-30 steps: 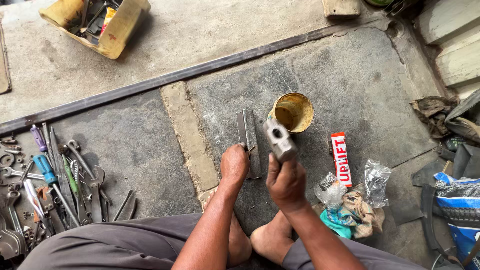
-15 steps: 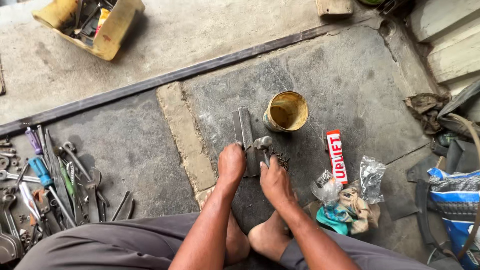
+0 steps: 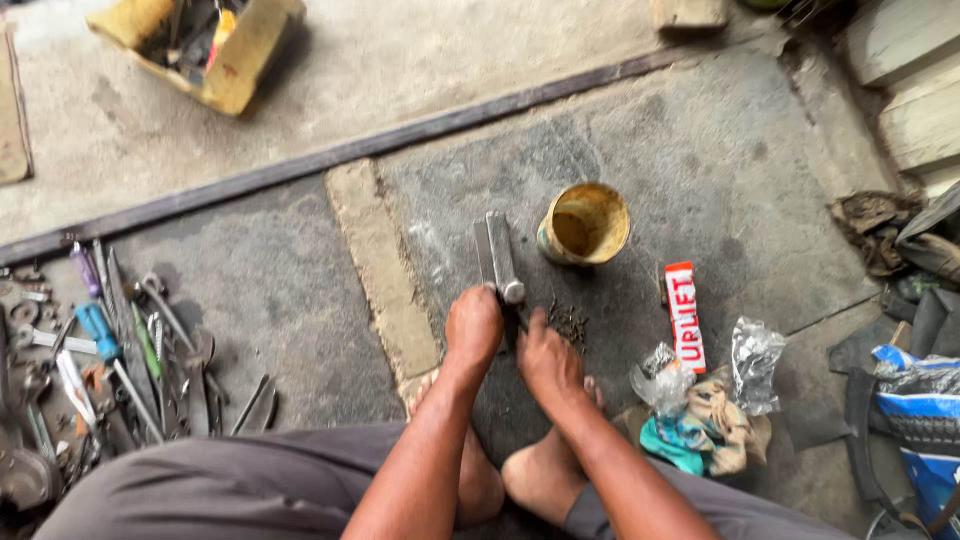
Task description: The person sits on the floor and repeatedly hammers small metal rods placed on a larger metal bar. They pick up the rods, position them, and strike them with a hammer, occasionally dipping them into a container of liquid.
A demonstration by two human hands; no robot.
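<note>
The left hand (image 3: 473, 328) grips the near end of a metal bar (image 3: 497, 256) lying on the floor (image 3: 720, 170). The right hand (image 3: 545, 362) is curled beside it; what it holds is hidden. A yellow tin (image 3: 585, 224) stands just right of the bar.

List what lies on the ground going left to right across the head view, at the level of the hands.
Tools → left hand → right hand → small dark bits → red and white box → clear bag → blue bag.
</note>
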